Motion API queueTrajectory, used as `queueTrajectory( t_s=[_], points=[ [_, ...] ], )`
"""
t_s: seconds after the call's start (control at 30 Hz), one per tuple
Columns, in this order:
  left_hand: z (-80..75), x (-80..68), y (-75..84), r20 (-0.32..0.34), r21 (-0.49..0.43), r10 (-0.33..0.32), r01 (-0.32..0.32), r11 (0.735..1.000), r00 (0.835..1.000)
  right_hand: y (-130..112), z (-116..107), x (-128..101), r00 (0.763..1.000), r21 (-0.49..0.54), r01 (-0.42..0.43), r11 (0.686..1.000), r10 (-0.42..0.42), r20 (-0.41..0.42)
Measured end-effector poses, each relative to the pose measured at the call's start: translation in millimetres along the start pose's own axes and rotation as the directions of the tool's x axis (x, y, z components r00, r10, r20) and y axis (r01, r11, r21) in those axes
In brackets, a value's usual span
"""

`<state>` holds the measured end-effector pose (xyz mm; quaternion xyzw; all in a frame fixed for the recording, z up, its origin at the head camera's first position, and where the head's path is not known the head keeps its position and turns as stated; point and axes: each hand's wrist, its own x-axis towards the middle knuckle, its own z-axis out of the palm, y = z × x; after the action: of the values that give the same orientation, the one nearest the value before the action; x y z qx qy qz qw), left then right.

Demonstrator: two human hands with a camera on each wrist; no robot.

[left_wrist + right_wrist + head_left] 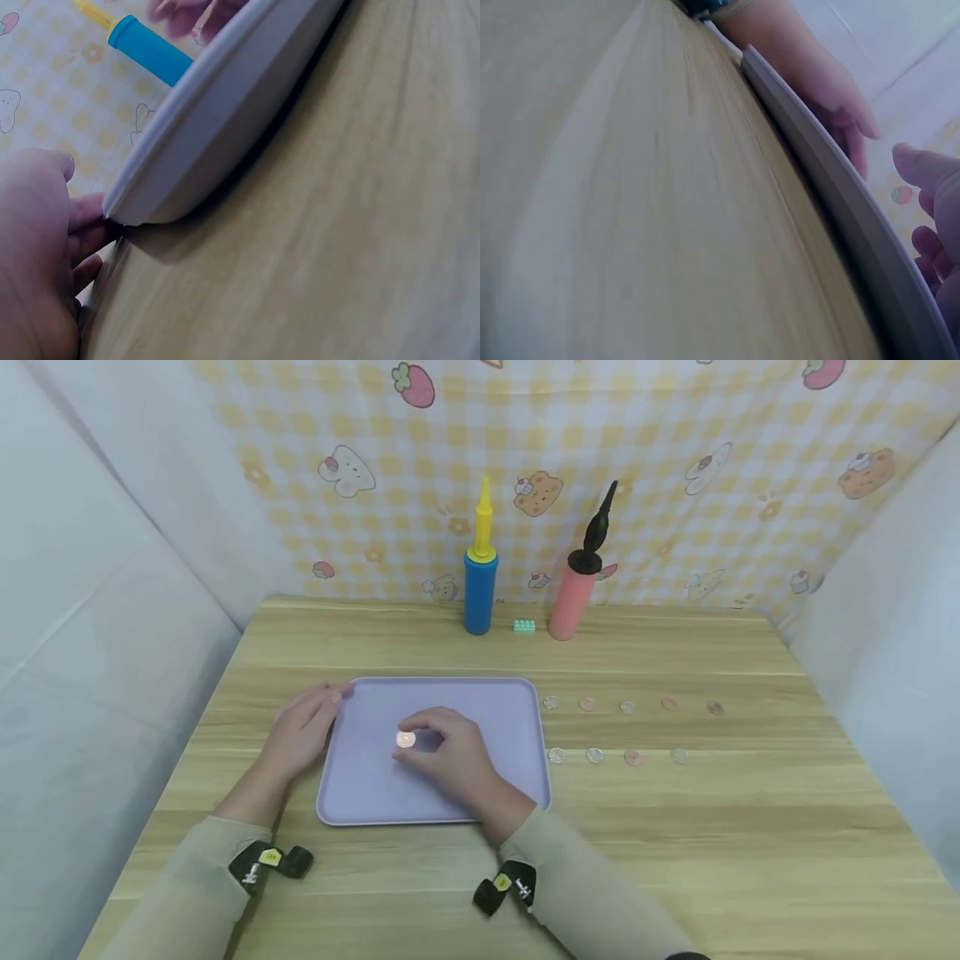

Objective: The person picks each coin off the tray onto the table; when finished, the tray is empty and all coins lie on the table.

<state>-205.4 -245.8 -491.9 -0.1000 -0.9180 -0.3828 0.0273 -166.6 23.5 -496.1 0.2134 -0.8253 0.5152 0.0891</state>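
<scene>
A shallow lilac tray (pixel 360 793) lies on the wooden table. Over its middle, my right hand (pixel 457 756) pinches a bright round coin (pixel 405 740) by its edges between thumb and forefinger. In the right wrist view that hand (pixel 937 217) shows at the right edge above the tray rim (pixel 855 195), and the coin is hidden there. My left hand (pixel 300 731) rests at the tray's far left corner, thumb along the rim. From the left wrist, fingers of the left hand (pixel 37 247) touch the outside of the tray corner (pixel 124 210), fairly straight.
Right of the tray, several silver and copper coins (pixel 627 707) lie in two rows. At the back stand a blue hand pump (pixel 480 593) with a yellow nozzle and a pink hand pump (pixel 573 602) with a black nozzle. A small green toy brick (pixel 524 626) sits between them.
</scene>
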Motion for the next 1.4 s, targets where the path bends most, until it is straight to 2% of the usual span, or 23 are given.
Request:
queueTrajectory(
  t_s=[0.13, 0.27, 0.43, 0.53, 0.7, 0.8, 0.97, 1.17, 1.3, 1.37, 1.4],
  points=[
    [0.9, 1.0, -0.2, -0.008, 0.008, 0.017, -0.017, 1.0, 1.0, 11.6, -26.7, -6.9, 0.994, -0.064, 0.09, 0.994, -0.094, -0.053],
    [1.5, 1.6, -0.7, -0.003, 0.007, 0.019, -0.019, 1.0, 1.0, 25.9, -54.6, -15.0, 0.971, -0.138, 0.189, 0.972, -0.206, -0.123],
    [0.6, 0.4, -1.6, 0.005, 0.008, 0.004, -0.004, 1.0, 1.0, 42.6, -92.8, -29.0, 0.956, -0.189, 0.22, 0.957, -0.25, -0.153],
    [-0.4, 0.3, -2.0, 0.002, 0.015, 0.009, -0.009, 1.0, 1.0, 50.9, -117.4, -41.1, 0.963, -0.211, 0.176, 0.962, -0.213, -0.166],
    [-0.4, 0.7, -3.2, 0.005, 0.019, 0.012, -0.013, 1.0, 1.0, 65.1, -157.0, -63.9, 0.969, -0.265, 0.056, 0.963, -0.116, -0.219],
    [0.2, 1.2, -4.8, 0.013, 0.022, 0.004, -0.005, 1.0, 1.0, 74.6, -179.8, -74.8, 0.962, -0.302, 0.019, 0.953, -0.099, -0.253],
    [2.2, 1.6, -6.5, 0.022, 0.032, 0.011, -0.012, 0.999, 1.0, 90.8, -216.0, -90.4, 0.944, -0.384, -0.005, 0.923, -0.122, -0.305],
    [2.6, -0.5, -3.2, 0.023, 0.035, 0.019, -0.02, 0.999, 1.0, 101.3, -249.7, -108.7, 0.933, -0.388, -0.072, 0.919, -0.076, -0.351],
    [1.4, -1.9, -2.2, 0.022, 0.034, 0.025, -0.026, 0.999, 0.999, 101.7, -266.9, -121.4, 0.92, -0.368, -0.149, 0.918, -0.007, -0.391],
    [0.4, -2.2, -1.7, 0.021, 0.032, 0.027, -0.027, 0.999, 0.999, 100.2, -275.1, -128.3, 0.908, -0.35, -0.239, 0.906, 0.081, -0.411],
    [0.0, -2.4, -1.5, 0.021, 0.031, 0.028, -0.028, 0.999, 0.999, 99.3, -279.2, -131.6, 0.897, -0.351, -0.295, 0.889, 0.131, -0.421]
  ],
)
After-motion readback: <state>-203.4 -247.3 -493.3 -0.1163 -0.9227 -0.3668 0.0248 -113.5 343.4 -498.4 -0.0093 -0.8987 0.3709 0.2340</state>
